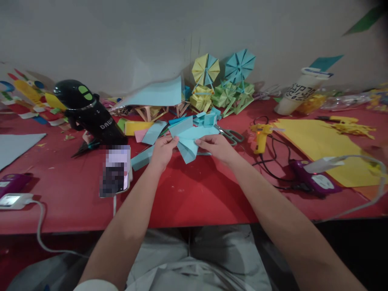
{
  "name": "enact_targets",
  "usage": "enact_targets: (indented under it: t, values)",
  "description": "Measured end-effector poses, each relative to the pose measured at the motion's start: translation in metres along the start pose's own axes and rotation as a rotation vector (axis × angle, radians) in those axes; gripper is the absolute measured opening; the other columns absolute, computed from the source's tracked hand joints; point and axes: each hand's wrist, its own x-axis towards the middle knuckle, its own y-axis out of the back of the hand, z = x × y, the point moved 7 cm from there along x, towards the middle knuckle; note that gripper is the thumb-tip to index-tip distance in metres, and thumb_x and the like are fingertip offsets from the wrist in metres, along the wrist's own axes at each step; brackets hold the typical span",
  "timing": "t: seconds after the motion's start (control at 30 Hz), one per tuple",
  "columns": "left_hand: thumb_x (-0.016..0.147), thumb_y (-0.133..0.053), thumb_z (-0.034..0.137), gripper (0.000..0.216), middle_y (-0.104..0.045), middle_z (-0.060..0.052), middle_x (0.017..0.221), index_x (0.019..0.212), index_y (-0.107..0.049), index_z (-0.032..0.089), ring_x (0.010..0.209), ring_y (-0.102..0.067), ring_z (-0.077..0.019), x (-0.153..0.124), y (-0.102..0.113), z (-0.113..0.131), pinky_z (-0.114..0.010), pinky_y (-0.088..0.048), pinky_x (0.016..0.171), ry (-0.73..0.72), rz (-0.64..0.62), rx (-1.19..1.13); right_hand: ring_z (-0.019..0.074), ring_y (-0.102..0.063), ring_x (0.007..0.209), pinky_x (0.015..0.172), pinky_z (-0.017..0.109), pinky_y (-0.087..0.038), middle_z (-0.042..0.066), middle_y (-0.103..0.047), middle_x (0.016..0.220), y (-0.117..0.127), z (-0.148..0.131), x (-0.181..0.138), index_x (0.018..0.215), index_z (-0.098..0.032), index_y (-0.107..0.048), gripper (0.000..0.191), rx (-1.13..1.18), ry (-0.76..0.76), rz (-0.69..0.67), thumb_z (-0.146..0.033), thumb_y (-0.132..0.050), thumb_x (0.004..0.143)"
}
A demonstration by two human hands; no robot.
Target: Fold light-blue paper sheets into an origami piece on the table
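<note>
A folded piece of light blue paper (190, 139) is held between both hands just above the red table (197, 194). My left hand (163, 150) pinches its left edge, fingers closed on the fold. My right hand (216, 146) grips the right side with thumb and fingers pressed on the paper. More light blue paper strips (151, 135) lie right behind the hands.
A phone (115, 169) leans on a black speaker (91, 113) at left. Scissors (230, 135), a yellow glue gun (261, 137) with black cable, a yellow sheet (321, 141) and a purple device (315, 182) lie right. Paper pinwheels (224, 81) stand by the wall.
</note>
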Motion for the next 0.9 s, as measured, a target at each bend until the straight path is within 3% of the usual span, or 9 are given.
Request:
enact_targets:
  t: [0.5, 0.73, 0.9]
  values:
    - [0.068, -0.076, 0.033, 0.022, -0.062, -0.002, 0.067, 0.062, -0.065, 0.015, 0.073, -0.063, -0.0187, -0.003, -0.002, -0.004, -0.038, -0.054, 0.080, 0.109, 0.012, -0.065, 0.0121, -0.055, 0.062, 0.063, 0.029, -0.045, 0.003, -0.065, 0.066, 0.002, -0.006, -0.002, 0.064, -0.016, -0.067, 0.045, 0.028, -0.029, -0.061, -0.058, -0.082, 0.057]
    - [0.067, -0.077, 0.031, 0.021, -0.065, -0.003, 0.069, 0.064, -0.064, 0.015, 0.066, -0.062, -0.0167, -0.004, -0.002, -0.008, -0.036, -0.055, 0.073, 0.197, 0.009, -0.109, 0.0102, -0.048, 0.059, 0.060, 0.028, -0.040, 0.000, -0.059, 0.061, 0.005, -0.010, -0.001, 0.065, -0.016, -0.067, 0.044, -0.072, 0.057, -0.059, -0.058, -0.078, 0.061]
    - [0.070, -0.072, 0.026, 0.016, -0.063, -0.004, 0.067, 0.067, -0.062, 0.014, 0.062, -0.062, -0.0158, -0.006, -0.005, -0.013, -0.037, -0.055, 0.072, 0.282, -0.026, -0.148, 0.0125, -0.054, 0.063, 0.065, 0.030, -0.044, 0.003, -0.064, 0.065, 0.005, -0.008, -0.002, 0.066, -0.016, -0.069, 0.039, -0.074, 0.040, -0.097, -0.054, -0.078, 0.063]
